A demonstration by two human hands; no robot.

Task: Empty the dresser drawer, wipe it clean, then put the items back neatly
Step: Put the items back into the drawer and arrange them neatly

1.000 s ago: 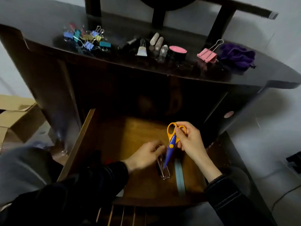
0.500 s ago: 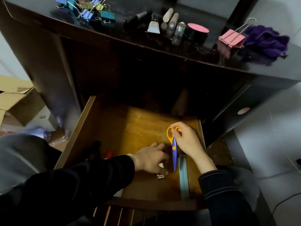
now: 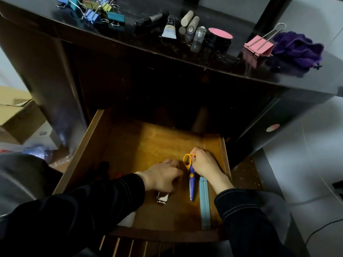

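Right fingers [image 3: 194, 158] pinch the scissors [image 3: 191, 179] by the handle: lay them parallel to the bar [image 3: 204, 201] just behind those fingers, then release. Left fingers [image 3: 175, 176] cover a clip [image 3: 162, 197]; grip unclear.

Up top: one big pink clip [image 3: 259, 45], one purple cloth [image 3: 297, 48], one pink-lidded tin [image 3: 220, 37], five tubes and sticks [image 3: 168, 29] in a row, and a bunch of small clips [image 3: 98, 11] too tangled to count. Down in the drawer [image 3: 148, 141]: one pair of scissors [image 3: 191, 175], one blue strip [image 3: 204, 203], one metal piece [image 3: 162, 198]. One cardboard box [image 3: 17, 117] off left.
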